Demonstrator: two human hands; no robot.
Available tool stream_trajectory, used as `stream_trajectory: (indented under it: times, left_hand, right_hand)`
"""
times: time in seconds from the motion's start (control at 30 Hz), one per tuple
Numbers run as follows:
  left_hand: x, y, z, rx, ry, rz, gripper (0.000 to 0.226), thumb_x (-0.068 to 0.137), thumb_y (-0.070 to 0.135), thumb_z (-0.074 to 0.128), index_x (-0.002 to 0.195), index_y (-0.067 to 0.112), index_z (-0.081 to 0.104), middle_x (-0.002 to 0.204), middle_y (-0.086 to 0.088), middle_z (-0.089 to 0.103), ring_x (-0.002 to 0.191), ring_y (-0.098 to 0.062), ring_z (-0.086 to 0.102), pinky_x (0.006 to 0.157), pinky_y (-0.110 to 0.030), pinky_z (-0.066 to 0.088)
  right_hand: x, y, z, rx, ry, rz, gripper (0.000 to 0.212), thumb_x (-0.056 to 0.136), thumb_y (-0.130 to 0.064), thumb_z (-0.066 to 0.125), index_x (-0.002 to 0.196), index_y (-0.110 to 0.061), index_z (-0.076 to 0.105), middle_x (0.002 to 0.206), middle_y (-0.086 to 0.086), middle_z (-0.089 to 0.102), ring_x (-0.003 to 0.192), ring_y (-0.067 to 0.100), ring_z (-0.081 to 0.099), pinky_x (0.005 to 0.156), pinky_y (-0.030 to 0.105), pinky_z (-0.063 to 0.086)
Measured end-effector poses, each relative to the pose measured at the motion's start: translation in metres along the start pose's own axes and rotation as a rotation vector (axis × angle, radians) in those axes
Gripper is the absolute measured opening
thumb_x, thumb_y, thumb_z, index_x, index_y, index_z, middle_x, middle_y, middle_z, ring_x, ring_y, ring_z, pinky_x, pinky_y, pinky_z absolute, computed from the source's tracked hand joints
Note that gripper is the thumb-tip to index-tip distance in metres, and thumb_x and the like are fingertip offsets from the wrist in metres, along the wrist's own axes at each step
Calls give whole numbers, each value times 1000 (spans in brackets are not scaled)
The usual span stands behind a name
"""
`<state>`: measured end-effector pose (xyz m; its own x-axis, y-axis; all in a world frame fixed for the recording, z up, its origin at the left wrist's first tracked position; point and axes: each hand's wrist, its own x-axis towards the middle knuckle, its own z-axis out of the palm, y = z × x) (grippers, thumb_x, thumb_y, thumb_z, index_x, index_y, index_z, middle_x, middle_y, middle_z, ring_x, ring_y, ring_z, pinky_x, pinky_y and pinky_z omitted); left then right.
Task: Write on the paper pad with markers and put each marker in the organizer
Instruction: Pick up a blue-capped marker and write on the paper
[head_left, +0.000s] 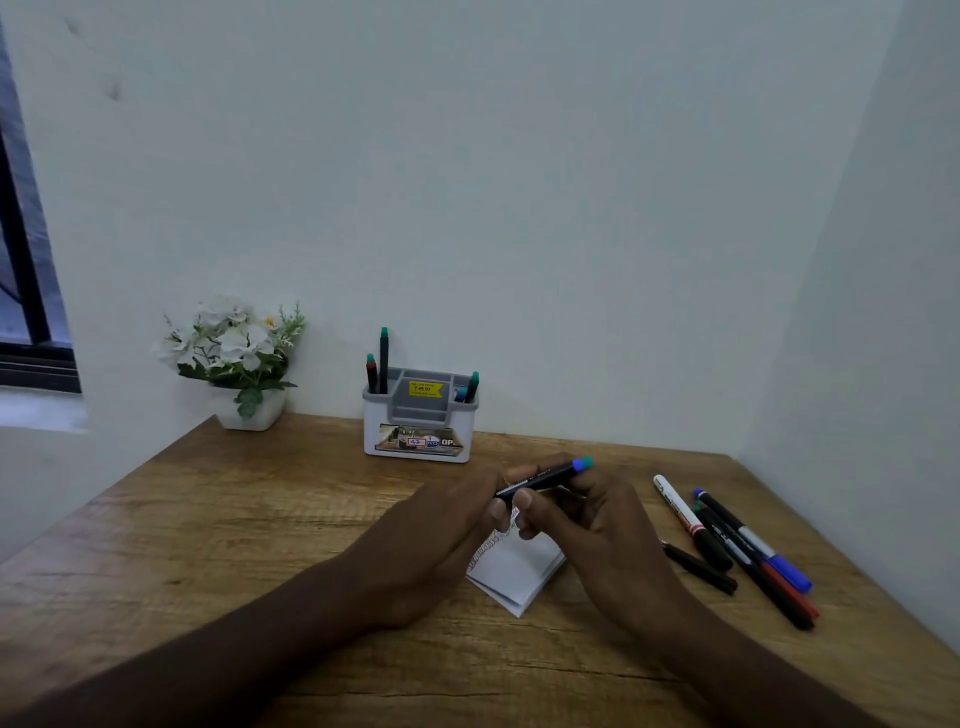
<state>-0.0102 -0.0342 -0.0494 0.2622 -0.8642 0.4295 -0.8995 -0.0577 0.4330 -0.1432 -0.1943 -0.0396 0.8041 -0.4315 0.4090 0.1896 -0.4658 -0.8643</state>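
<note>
A single view is given, taken from a wide-angle camera worn on the person's head. The scene is looked at forward and down, across a wooden table (218, 525) towards a wall corner. The forearms are seen entering from the bottom edge, so the left hand (441, 525) and right hand (587, 525) are met close to the lens, near the middle of the frame. The organizer (418, 426) is placed further off, against the back wall, with a flower pot (249, 410) to its left. A window frame (31, 291) is cut by the left edge. The edges appear bent, probably by the lens. No second view is supplied.
</note>
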Motion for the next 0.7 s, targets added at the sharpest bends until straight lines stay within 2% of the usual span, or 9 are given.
stream_trajectory:
  times: [0.07,0.13,0.23,0.33,0.4,0.43,0.5,0.6,0.7]
  left_hand:
    - [2,0,1,58,34,7,22,107,54,20,114,58,41,99,30,54,101,6,51,82,-21,43]
    - [5,1,3,75,70,26,16,109,53,21,107,61,35,90,31,51,92,2,54,76,-21,43]
    - [6,0,3,69,86,65,25,110,53,23,109,76,31,86,34,51,86,3,55,69,-14,38]
    - [7,0,1,64,91,69,28,110,53,24,120,79,31,87,37,54,84,5,57,65,-15,38]
    - [7,0,-2,68,90,59,32,109,57,23,136,70,35,91,40,57,89,7,58,69,-14,42]
    - [6,-1,-4,61,83,46,35,108,62,22,139,65,38,93,37,59,90,6,59,71,-14,45]
    - [5,-7,-9,57,86,-16,50,102,73,16,137,53,45,92,26,63,91,2,60,76,-24,50]
    - [0,-23,-17,120,97,-88,33,105,65,27,130,54,46,78,18,59,87,-1,59,69,-22,45]
    - [-1,-36,-24,217,48,-77,28,105,55,46,132,59,47,73,12,56,77,-4,57,63,-24,46]
  right_hand:
    - [0,1,0,49,8,-8,18,99,-20,71,113,-16,80,90,4,83,83,17,78,82,34,64]
    - [0,0,1,81,10,-18,17,99,-17,70,112,-14,80,90,5,83,83,18,78,81,32,63]
    - [-1,-1,2,125,5,-24,17,99,-13,69,112,-12,79,95,6,83,84,19,79,80,31,64]
    - [0,0,0,134,4,-32,17,99,-13,69,113,-11,79,98,8,83,87,21,79,81,32,63]
    - [-1,-1,-1,126,-7,-52,19,98,-17,69,113,-11,79,95,9,83,86,21,79,82,34,64]
    - [-1,-3,-1,134,0,-68,20,97,-20,69,112,-12,78,92,10,82,84,21,78,82,35,64]
    - [1,-10,-5,188,67,-91,23,97,-25,65,111,-10,74,85,15,78,80,22,77,79,35,65]
    - [7,-16,-16,355,184,-23,21,106,-27,54,108,-8,62,87,16,77,77,23,77,70,29,64]
    - [11,-10,-24,436,216,110,15,110,-24,51,106,-11,57,92,16,81,81,25,81,71,30,67]
